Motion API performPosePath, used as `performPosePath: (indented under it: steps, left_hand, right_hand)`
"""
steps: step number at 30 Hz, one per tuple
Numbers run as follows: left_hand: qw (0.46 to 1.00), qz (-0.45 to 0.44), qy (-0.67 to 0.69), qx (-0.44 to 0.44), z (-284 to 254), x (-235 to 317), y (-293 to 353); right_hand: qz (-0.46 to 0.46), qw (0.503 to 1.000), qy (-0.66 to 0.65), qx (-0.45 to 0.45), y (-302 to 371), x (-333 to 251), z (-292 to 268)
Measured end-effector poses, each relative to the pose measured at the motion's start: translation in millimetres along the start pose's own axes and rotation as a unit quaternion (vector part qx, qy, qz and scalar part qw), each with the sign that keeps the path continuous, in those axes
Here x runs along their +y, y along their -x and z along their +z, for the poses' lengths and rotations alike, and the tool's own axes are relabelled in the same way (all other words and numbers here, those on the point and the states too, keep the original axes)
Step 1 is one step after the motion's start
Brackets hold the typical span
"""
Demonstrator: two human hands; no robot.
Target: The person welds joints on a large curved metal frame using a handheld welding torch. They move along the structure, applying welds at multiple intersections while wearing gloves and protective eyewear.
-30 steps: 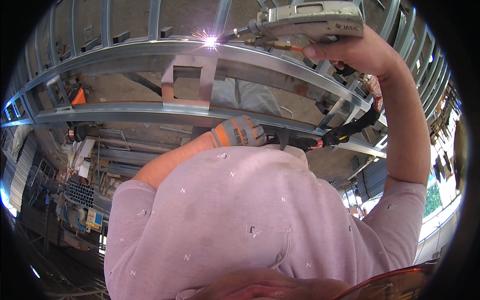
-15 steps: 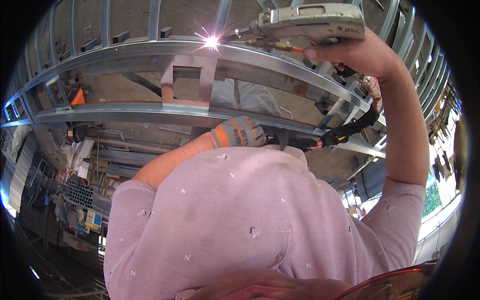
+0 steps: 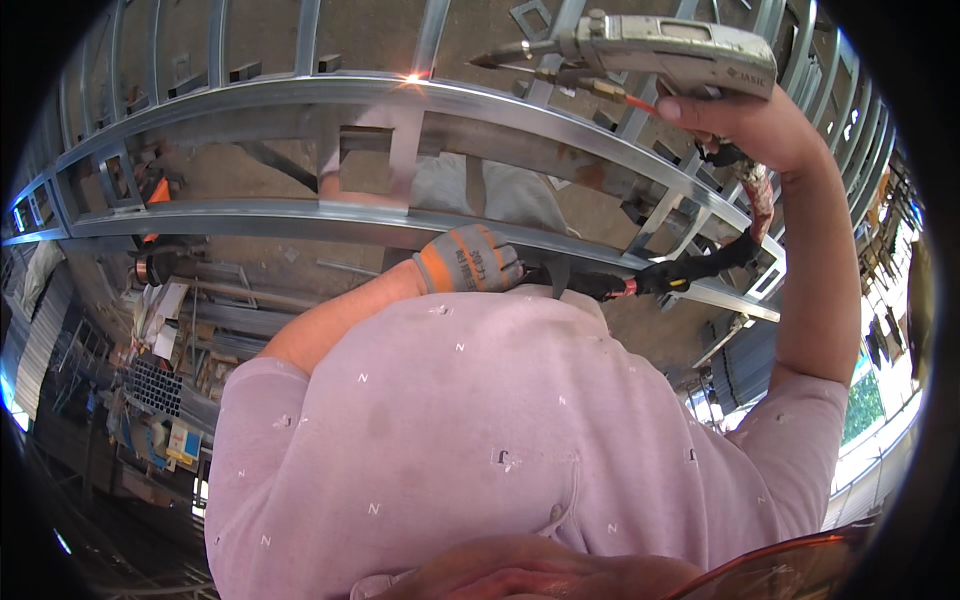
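Note:
My bare right hand [image 3: 752, 124] is wrapped round the grip of a light-grey handheld welding gun [image 3: 670, 55]. Its dark nozzle points left and stands apart from the metal frame [image 3: 520, 112]. A small orange glow [image 3: 412, 79] marks the joint of the frame's long rail and an upright bar. From the gun's grip a wrapped black cable [image 3: 700, 266] loops down toward my belly. My left hand [image 3: 468, 262], in a grey and orange glove, is closed round that cable close to my shirt; part of the cable there is hidden.
A square-holed metal plate [image 3: 402, 160] bridges the two long rails. Many parallel bars stretch away at the far side. An orange object [image 3: 160, 190] shows beyond the left rails, and a wire spool [image 3: 150, 270] is at the left. Metal stock [image 3: 250, 315] lies nearby.
The bright welding flash has shrunk to a dim orange glow. My right hand has drawn the gun rightward, off the joint. My left hand stays closed on the cable, nearly still.

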State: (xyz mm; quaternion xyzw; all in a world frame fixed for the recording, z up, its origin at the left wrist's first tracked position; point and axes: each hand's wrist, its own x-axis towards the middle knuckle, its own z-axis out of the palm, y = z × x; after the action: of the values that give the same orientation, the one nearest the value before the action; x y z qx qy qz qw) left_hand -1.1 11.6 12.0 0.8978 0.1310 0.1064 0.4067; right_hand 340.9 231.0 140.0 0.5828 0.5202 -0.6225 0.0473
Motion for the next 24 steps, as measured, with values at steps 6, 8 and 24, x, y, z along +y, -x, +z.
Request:
performPosePath:
  steps: [6,8,24]
  left_hand:
    - [0.998,-0.04,-0.048,-0.032,5,18,-18]
    - [0.997,-0.041,-0.057,-0.035,9,22,-32]
    - [0.998,-0.032,-0.058,0.023,27,28,-55]
  right_hand:
    - [0.005,1.0,-0.007,-0.009,30,39,-10]
    - [0.01,1.0,-0.017,-0.007,34,51,-13]
    - [0.007,0.998,0.047,-0.046,-1,56,-17]
